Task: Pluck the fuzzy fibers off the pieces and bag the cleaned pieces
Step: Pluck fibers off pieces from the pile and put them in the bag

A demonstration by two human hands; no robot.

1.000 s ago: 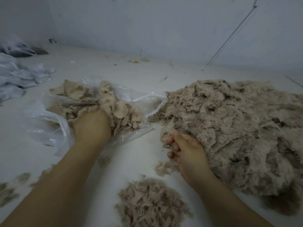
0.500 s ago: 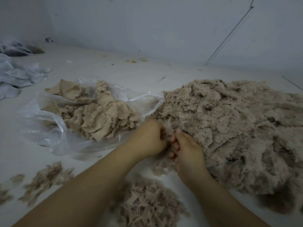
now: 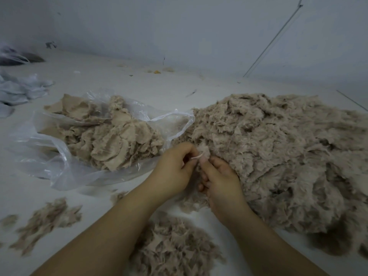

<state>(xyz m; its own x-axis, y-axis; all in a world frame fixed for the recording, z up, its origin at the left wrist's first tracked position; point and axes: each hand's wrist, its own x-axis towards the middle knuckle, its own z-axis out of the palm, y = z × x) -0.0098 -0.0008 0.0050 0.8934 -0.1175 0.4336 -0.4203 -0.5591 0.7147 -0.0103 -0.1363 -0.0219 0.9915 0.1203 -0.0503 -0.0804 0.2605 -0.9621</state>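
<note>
A big heap of fuzzy beige pieces [image 3: 278,156] covers the right side of the white surface. To its left lies an open clear plastic bag [image 3: 49,156] filled with smoother beige pieces [image 3: 111,140]. At the heap's left edge, my left hand [image 3: 173,170] and my right hand [image 3: 219,180] meet around one small fuzzy piece [image 3: 204,152]. Both hands pinch it with curled fingers, and a pale strand shows between the fingertips. Plucked fibers lie in a pile [image 3: 175,246] below my wrists.
More loose fiber tufts [image 3: 45,220] lie at the lower left. Crumpled pale plastic bags [image 3: 18,90] sit at the far left, with a dark bag [image 3: 18,56] behind them. A wall [image 3: 179,26] borders the surface at the back, with small scraps [image 3: 157,71] near its base.
My left hand came out of the bag and moved right to meet my right hand at the heap's edge. Both now pinch one small piece.
</note>
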